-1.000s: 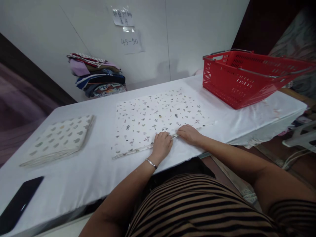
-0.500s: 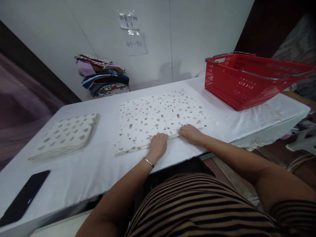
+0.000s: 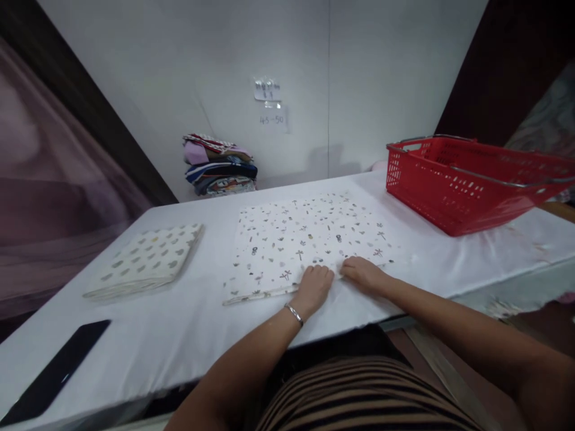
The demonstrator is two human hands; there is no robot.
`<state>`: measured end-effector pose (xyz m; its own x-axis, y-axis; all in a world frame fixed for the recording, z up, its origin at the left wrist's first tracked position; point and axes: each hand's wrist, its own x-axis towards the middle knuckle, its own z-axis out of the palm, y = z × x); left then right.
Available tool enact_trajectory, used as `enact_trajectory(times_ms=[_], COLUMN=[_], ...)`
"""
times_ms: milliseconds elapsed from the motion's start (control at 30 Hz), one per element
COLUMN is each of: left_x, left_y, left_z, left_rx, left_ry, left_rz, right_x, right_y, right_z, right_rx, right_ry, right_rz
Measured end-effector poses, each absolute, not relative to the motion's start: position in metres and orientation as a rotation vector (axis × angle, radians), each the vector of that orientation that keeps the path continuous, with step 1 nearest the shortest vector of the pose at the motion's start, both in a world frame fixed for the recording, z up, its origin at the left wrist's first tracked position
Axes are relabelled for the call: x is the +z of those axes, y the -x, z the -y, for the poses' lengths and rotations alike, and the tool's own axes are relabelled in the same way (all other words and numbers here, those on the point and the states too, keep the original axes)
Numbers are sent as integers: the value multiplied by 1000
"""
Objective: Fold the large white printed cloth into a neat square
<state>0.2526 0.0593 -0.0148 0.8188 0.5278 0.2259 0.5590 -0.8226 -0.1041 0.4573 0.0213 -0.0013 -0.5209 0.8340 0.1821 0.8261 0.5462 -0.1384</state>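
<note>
And there lay the printed cloth (image 3: 309,233), flat in the middle of the white-covered table (image 3: 188,335), its layered near edge along six o'clock. Light stuff, by the look of it, soft and limp, nothing to break, its layers apt to slip over one another; the best hold seemed that near edge, every layer pinched together towards the corners. The left hand (image 3: 315,287) was right there at six o'clock, the right hand (image 3: 363,274) at five, fingers bent onto the edge on both, though whether they gripped or merely pressed, I couldn't tell! Out at nine o'clock sat a folded cloth (image 3: 148,254), thick with layers; at eight, a dark phone (image 3: 58,368); up at ten, a clothes stack (image 3: 220,167); and at two, the red basket (image 3: 449,197).
</note>
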Motion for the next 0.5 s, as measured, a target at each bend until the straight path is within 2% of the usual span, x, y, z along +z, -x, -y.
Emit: enact_trajectory(times_ms=[167,333,500], left_x=[-20,-20,-27], left_y=[-252,-250,-249], left_z=[-59,-58,-59], left_rx=[-271,-305,-397], left_ry=[2890,2946,3000], left_rz=[882,920,972], right_x=[19,18,-4], right_y=[-463,-438,-420], right_z=[-57,-143,-202], right_rx=[443,348,409], right_ry=[1308,1433,1719], right_rz=[2486,2474,2521])
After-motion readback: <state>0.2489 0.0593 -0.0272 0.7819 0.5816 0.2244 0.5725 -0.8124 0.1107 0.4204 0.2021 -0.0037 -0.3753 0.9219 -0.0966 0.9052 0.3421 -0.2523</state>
